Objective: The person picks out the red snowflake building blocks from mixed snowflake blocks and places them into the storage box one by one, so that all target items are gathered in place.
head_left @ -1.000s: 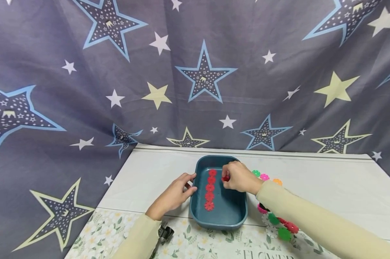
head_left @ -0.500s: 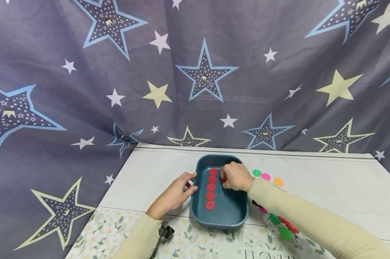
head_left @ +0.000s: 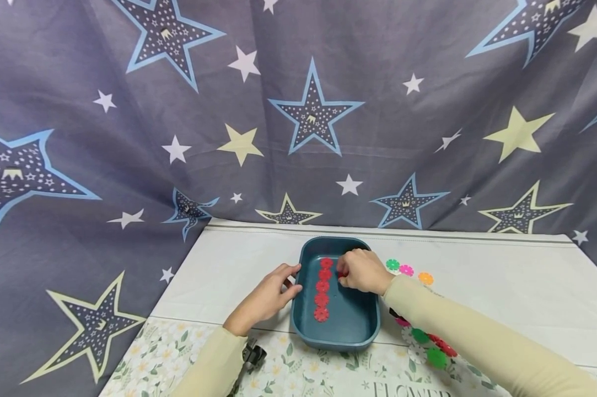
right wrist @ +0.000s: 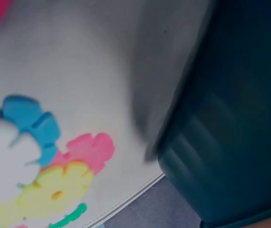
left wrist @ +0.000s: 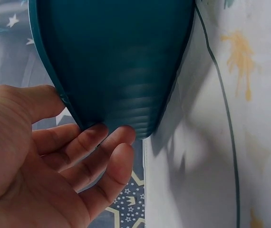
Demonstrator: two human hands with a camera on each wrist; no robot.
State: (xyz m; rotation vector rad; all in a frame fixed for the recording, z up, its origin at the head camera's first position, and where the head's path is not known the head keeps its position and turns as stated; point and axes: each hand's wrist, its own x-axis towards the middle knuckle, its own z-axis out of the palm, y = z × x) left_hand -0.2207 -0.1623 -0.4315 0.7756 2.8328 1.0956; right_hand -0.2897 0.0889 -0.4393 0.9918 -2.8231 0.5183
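A deep teal rectangular tray [head_left: 345, 331] holds a straight row of several red flower-shaped discs [head_left: 322, 286] along its left half. My right hand [head_left: 361, 270] reaches over the tray's right rim and pinches another red flower-shaped disc [head_left: 342, 274], mostly hidden by the fingers, low inside the tray beside the row. My left hand [head_left: 265, 298] rests against the tray's left outer wall with fingers spread and slightly bent. In the left wrist view, its thumb lies at the rim and the fingertips touch the wall [left wrist: 121, 57]. Only a sliver of the right hand shows in the right wrist view.
Right of the tray, loose flower discs lie on the white and floral cloth: green [head_left: 436, 358], orange [head_left: 425, 278], pink [head_left: 406, 270], and blue [right wrist: 26, 114], yellow [right wrist: 57, 187] ones. The right sleeve covers part of them. A starry curtain [head_left: 298, 110] hangs behind the table.
My right hand moves slightly left and lower in the tray with the red disc, closer to the row. The left hand stays at the tray's wall.
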